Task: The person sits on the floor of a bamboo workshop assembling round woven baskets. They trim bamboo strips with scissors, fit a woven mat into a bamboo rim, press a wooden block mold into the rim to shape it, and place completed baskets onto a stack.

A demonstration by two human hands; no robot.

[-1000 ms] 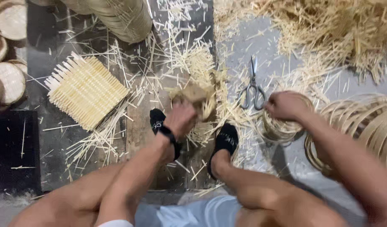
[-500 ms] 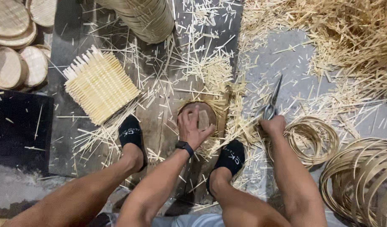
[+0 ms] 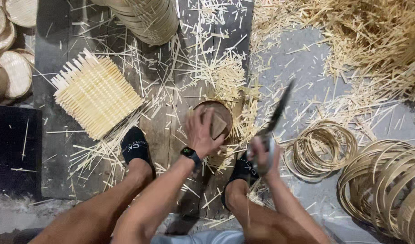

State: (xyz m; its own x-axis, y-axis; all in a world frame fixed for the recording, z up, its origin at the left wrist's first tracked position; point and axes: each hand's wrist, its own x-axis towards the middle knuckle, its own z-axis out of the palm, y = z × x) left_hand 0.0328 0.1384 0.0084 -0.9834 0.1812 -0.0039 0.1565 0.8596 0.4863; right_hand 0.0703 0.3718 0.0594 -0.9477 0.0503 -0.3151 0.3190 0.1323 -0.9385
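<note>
Your left hand [image 3: 202, 132] is spread flat, fingers curled over a small woven bamboo piece [image 3: 217, 124] that sits in a round rim [image 3: 225, 110] on the wooden boards [image 3: 162, 131] of the floor between your feet. Your right hand [image 3: 263, 155] is closed tight round the handles of a pair of scissors [image 3: 276, 115], blades pointing up and away from you. Judging from this, keep the left palm pressing firmly so the weave does not slip in its ring, bring the blades in low along the rim, and keep your fingertips back from the cutting line. No container here clearly holds anything: the stacked round baskets [image 3: 146, 18] at the top show only their woven sides, and the shallow trays [image 3: 11, 68] at the left lie with nothing visible in them. A square woven mat [image 3: 97, 97] lies to the left, loose hoops [image 3: 324, 147] to the right.
</note>
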